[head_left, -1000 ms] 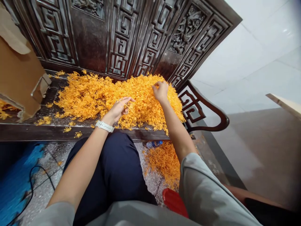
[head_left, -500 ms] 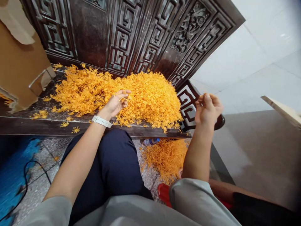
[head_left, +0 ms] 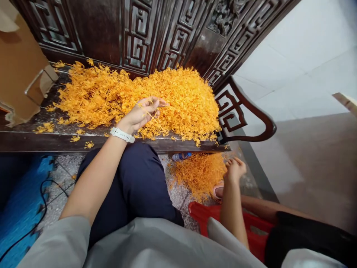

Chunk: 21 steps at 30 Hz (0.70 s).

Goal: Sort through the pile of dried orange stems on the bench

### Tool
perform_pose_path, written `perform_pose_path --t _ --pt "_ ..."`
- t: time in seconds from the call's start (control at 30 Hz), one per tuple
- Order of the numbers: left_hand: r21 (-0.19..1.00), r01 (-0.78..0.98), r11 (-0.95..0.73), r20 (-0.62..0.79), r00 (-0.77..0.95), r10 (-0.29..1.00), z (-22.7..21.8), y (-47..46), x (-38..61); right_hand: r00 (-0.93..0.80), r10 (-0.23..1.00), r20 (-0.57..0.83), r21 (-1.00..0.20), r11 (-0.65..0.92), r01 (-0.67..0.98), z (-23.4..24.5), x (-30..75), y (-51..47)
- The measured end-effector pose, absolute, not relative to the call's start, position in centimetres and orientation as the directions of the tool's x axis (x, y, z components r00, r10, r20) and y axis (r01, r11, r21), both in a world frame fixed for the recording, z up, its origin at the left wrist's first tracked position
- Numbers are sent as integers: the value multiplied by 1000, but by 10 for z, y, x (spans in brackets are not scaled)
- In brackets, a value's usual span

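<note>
My left hand (head_left: 143,113), with a white watch at the wrist, is in front of the heap of small orange plastic pieces (head_left: 184,100) on the dark wooden bench. Its fingers are bent around a thin, branched orange plastic piece (head_left: 146,110), whose strands stick out between them. Low on the right, my right hand (head_left: 235,170) hangs beyond the bench's end, beside a pile of stringy orange plastic strands (head_left: 199,173) on the floor. Its fingers are loosely bent and slightly apart, and I see nothing in them.
A torn cardboard box (head_left: 22,63) stands on the bench (head_left: 64,143) at left. The carved backrest (head_left: 100,33) rises behind the heap, with a curved armrest (head_left: 270,128) at right. Below are a plastic bottle (head_left: 181,156), a red stool (head_left: 199,214) and another person's leg (head_left: 259,204).
My right hand has dropped from above the armrest to low near the floor pile, and its pinch has loosened. My left hand has shifted slightly right, still with the orange piece. The view has tilted.
</note>
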<state>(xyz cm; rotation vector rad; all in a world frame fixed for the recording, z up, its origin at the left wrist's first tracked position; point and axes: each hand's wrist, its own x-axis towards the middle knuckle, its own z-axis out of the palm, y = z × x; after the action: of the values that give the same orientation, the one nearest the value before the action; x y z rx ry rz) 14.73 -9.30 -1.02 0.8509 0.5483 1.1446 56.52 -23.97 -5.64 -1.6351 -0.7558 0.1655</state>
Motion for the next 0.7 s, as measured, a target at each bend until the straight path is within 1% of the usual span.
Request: perform_pose_path --t 0.03,0.1,0.13,0.17,0.23,0.33,0.4,0.47,0.5,0.57,0.63,0.7 --pt "824 -543 160 49 349 936 -10 -96 150 758 590 278 -932 -24 361 -63 549 -233" --pt "844 -512 160 45 366 930 -9 -99 154 678 699 228 -945 -8 326 -68 505 -213" --pt "852 -498 161 45 376 926 -10 -100 156 584 785 206 -950 17 312 -66 480 -202" --pt "857 -490 158 49 382 923 -10 -100 156 399 892 211 -948 87 308 -61 453 -189" --pt "863 -485 141 65 384 921 -11 -100 157 177 942 285 -938 235 256 -47 401 -165" --pt "877 -467 109 65 342 937 -13 -97 156 -48 949 311 -931 314 185 -29 342 -142" --pt "889 -452 74 42 242 969 -16 -93 154 -103 947 303 -935 316 160 -26 321 -136" --pt "901 -432 43 26 152 988 -19 -88 150 -76 964 255 -960 262 98 -28 311 -135" --pt "905 -425 30 30 134 991 -21 -86 148 -44 974 223 -973 225 54 -30 309 -136" --pt "907 -421 11 61 157 986 -23 -84 145 0 985 172 -985 172 -15 -34 306 -135" --pt "906 -424 -17 107 188 976 -23 -85 145 -25 985 169 -986 169 -1 -38 302 -132" --pt "904 -425 -48 137 182 974 -24 -86 148 -81 976 204 -978 207 29 -40 298 -131"
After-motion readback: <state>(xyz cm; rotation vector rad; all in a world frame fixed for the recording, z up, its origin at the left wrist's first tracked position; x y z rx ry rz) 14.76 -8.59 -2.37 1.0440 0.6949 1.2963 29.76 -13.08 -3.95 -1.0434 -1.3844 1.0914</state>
